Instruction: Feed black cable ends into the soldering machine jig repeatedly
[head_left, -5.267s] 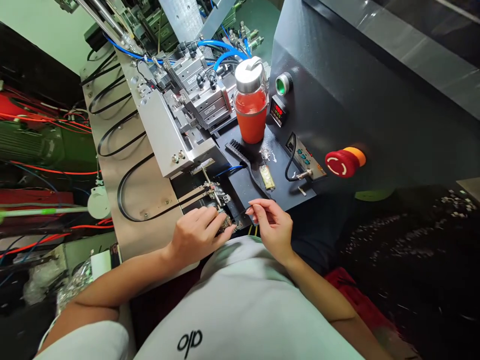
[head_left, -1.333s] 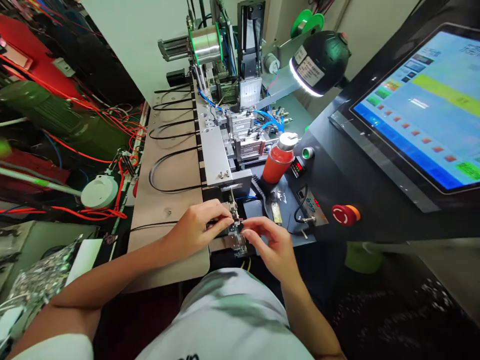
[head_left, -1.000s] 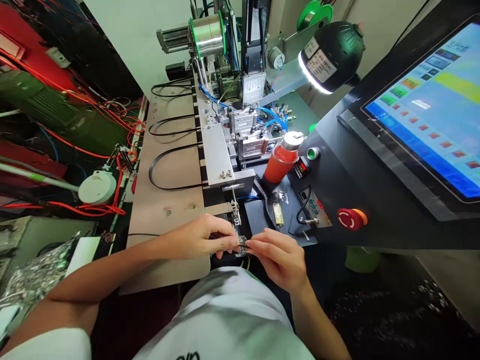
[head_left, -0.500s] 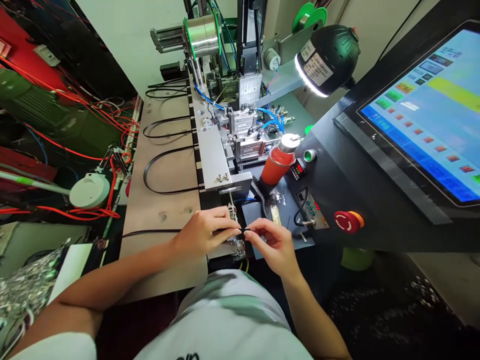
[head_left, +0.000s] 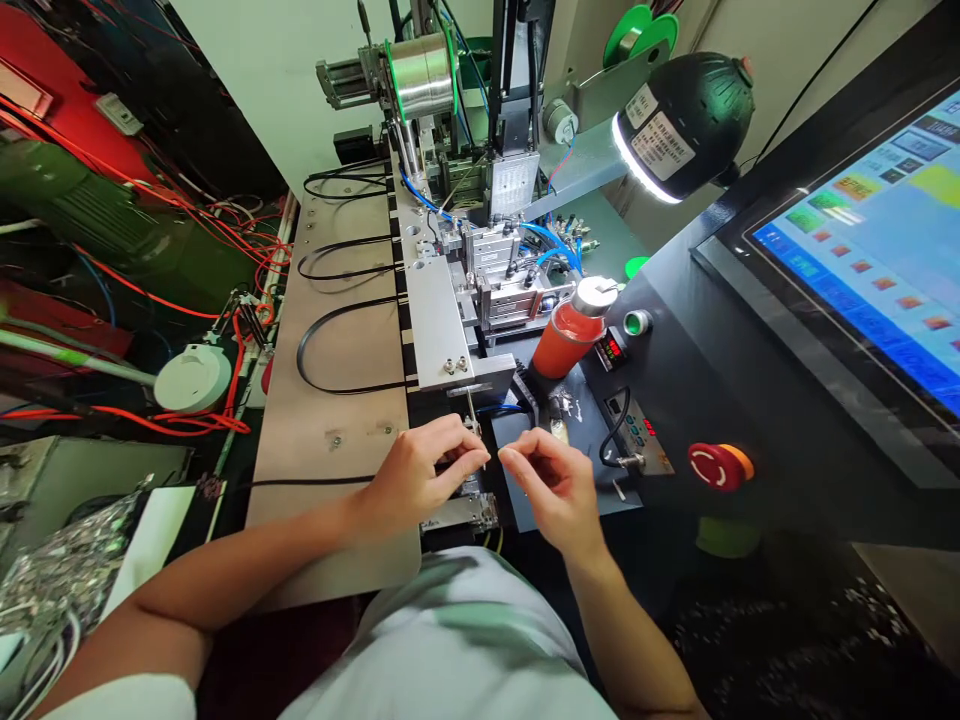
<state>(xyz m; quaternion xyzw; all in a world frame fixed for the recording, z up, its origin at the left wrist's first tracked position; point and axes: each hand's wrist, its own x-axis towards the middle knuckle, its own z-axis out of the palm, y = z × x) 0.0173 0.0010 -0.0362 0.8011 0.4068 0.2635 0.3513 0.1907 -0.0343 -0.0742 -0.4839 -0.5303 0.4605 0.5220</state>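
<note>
My left hand (head_left: 420, 468) is closed in a pinch at the front end of the machine's metal rail (head_left: 442, 325). A thin black cable (head_left: 315, 482) runs across the beige plate into this hand; its end is hidden by the fingers. Just to the right, my right hand (head_left: 556, 485) has thumb and forefinger pressed together, and what they hold, if anything, is too small to make out. A narrow gap separates the two sets of fingertips. Below them sits a small metal fixture (head_left: 469, 512), partly covered by the left hand.
Looped black cables (head_left: 301, 350) lie on the beige plate (head_left: 352, 415). A red-orange bottle (head_left: 566, 340) stands beyond my right hand, near a black control box (head_left: 637, 430). Farther right are a red emergency button (head_left: 720, 466), a touchscreen (head_left: 885, 240) and a lit lamp (head_left: 682, 125).
The fingertips of both hands, nearly meeting before, have drawn slightly apart. The dark cable piece seen between them no longer shows. The whole view has shifted a little.
</note>
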